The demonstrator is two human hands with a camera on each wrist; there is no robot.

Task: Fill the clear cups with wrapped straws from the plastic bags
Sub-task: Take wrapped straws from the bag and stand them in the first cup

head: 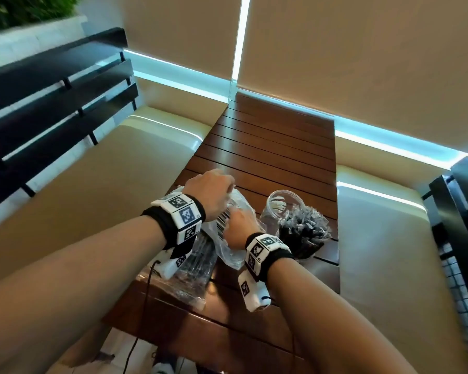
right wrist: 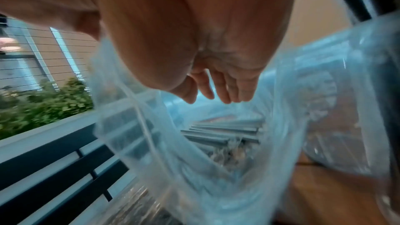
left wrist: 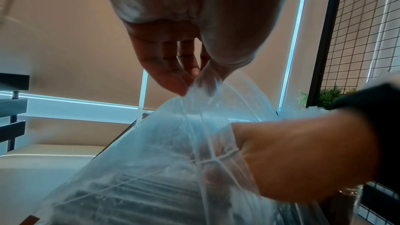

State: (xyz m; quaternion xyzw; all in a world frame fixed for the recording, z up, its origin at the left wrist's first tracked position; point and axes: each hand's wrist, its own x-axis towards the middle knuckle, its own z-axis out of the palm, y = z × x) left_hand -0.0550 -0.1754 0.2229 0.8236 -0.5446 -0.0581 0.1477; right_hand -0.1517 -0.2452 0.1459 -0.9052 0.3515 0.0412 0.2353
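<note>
While we look down along two bare forearms wearing black wristbands with white coded marker blocks, our left hand (head: pixel 210 190) pinches the top edge of a thin, crinkled clear plastic bag (head: pixel 234 228) and lifts its mouth open above the dark brown slatted wooden worktop (head: pixel 270 147). Our right hand (head: pixel 239 228) reaches into that mouth with fingers (right wrist: pixel 225 90) straight and relaxed, its grip holding nothing yet. Deep in the bag lie the slim dark straws in clear wrappers (right wrist: pixel 225 134), stacked side by side. Just to the right stands one clear plastic cup packed with dark wrapped straws (head: pixel 303 233), and touching it from behind is an empty clear plastic cup (head: pixel 281 209) tipped on its side. A second clear plastic bag of straws (head: pixel 192 268) lies flat under our left wrist. We judge the straws light and fairly stiff, their wrappers slick, so a bundle is best gathered around its middle; the bag film is soft and will collapse unless its rim is held. A white barcode label (head: pixel 223 221) shows on the bag, but its printing is too small to read.
</note>
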